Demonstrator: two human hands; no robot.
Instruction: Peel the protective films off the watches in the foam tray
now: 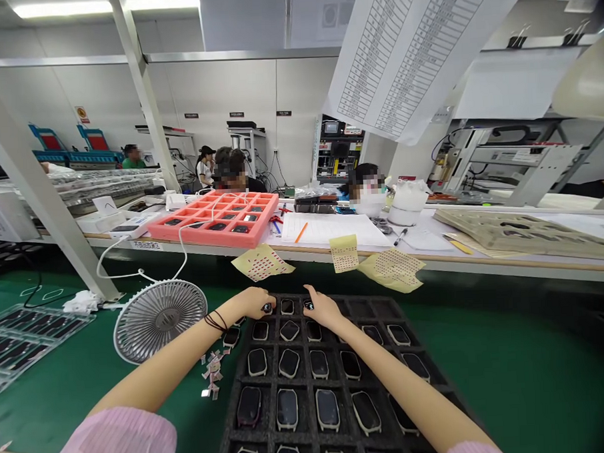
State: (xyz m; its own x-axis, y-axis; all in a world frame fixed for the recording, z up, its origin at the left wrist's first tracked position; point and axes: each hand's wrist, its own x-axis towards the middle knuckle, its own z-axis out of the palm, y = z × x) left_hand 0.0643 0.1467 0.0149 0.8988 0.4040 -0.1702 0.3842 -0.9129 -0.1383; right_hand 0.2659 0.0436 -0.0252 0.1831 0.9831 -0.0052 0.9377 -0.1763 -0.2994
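At the far edge of a black foam tray [268, 415], my left hand [255, 303] has its fingers closed around a smartwatch case [267, 308] with a lit screen. My right hand [324, 309] grips another smartwatch case [308, 305], also lit, two columns to the right, its thumb raised. Between the hands a dark-screened watch case [287, 306] sits in its compartment. Strapless watch cases, mostly with dark screens, fill many other compartments; my right forearm hides part of the tray. Just left of the tray lies one more watch case [231, 337].
Small pale tabs [214, 372] lie scattered left of the tray, near a round grey fan [160, 319]. A shelf behind holds a pink foam tray [207, 238] and papers [332, 229]. Yellow sticker sheets [263, 263] hang from its edge. Clear trays [31, 345] lie far left; people sit beyond.
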